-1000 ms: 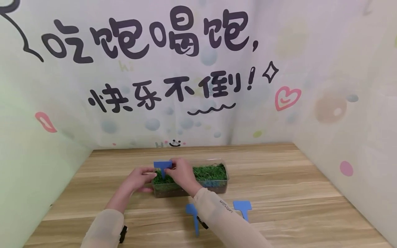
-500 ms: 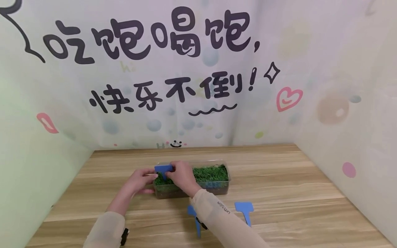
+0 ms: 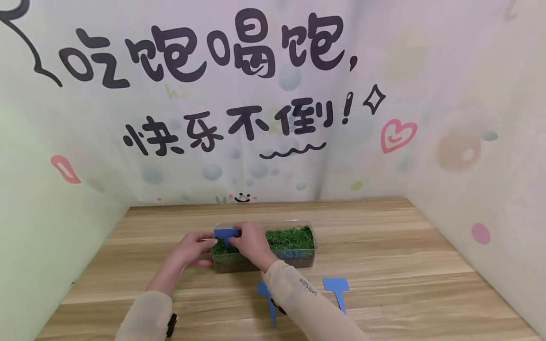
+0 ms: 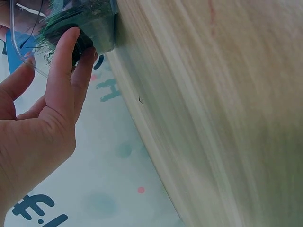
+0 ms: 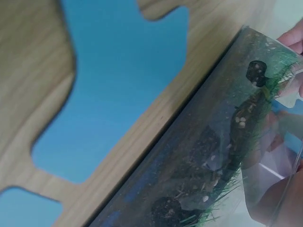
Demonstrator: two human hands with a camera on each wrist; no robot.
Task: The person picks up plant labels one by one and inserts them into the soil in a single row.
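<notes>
At the clear planter's [image 3: 294, 261] left end, my left fingers [image 4: 61, 71] touch straight while my right fingers [image 3: 244, 228] pinch the plant label [image 3: 223, 232], likely light and bendy, best held by its head.

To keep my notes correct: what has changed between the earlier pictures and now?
The blue tag pinched by the right hand moved down into the grass. Nothing was taken or let go. The left hand stays at the box; two other tags stay on the table.

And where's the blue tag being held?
In the head view, the blue tag is pinched by the right hand at the left end of the clear box.
</notes>
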